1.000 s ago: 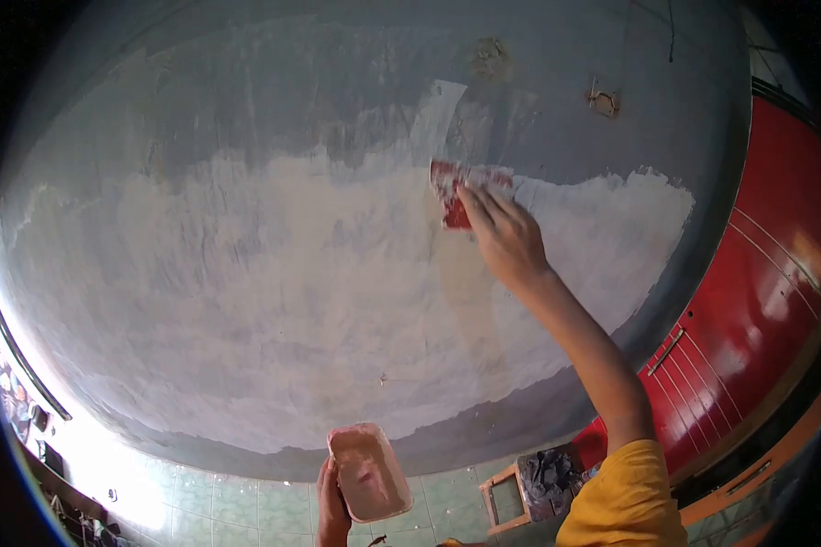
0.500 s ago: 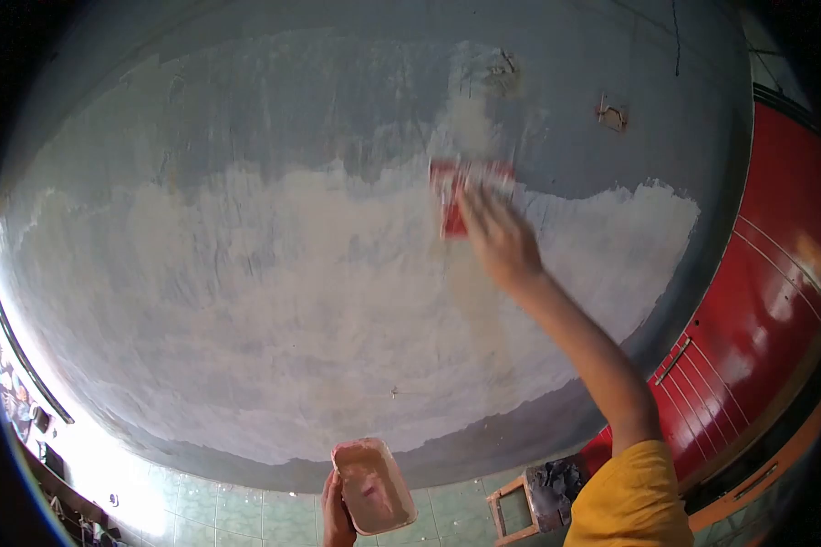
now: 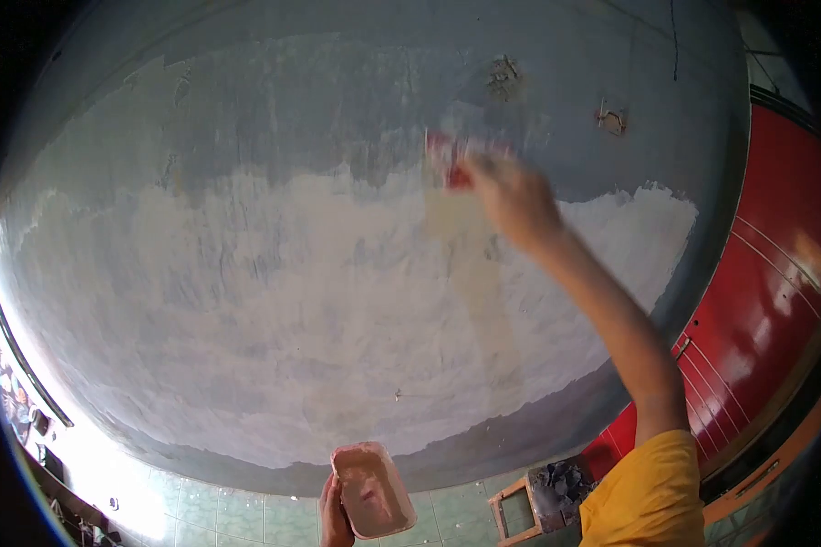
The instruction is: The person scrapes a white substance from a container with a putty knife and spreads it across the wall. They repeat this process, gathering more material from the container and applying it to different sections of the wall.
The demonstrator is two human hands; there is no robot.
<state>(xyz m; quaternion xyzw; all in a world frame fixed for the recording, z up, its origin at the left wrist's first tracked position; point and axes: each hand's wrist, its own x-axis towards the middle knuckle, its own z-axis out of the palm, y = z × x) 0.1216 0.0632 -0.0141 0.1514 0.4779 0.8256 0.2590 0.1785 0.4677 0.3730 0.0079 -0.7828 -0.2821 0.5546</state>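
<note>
My right hand [image 3: 513, 199] is closed on a red putty scraper [image 3: 449, 162], smeared with pale filler and blurred by motion. The scraper lies against the wall [image 3: 274, 273], at the upper border of a whitish coat over grey paint. A damp-looking beige strip runs down the coat below it. Low in the view, my left hand [image 3: 336, 515] grips the left side of a rectangular tub [image 3: 406, 515] with pinkish-brown residue inside. The tub is tilted so that its inside faces me.
A broken patch [image 3: 503, 78] and a wall box with wires [image 3: 611, 118] sit above the coated area. At right is a glossy red door or panel [image 3: 775, 246]. A stool-like wooden frame [image 3: 517, 515] stands on green floor tiles [image 3: 239, 518].
My right hand and the scraper have moved up the wall, leaving more of the beige strip uncovered. My left hand and the tub have stayed almost in place.
</note>
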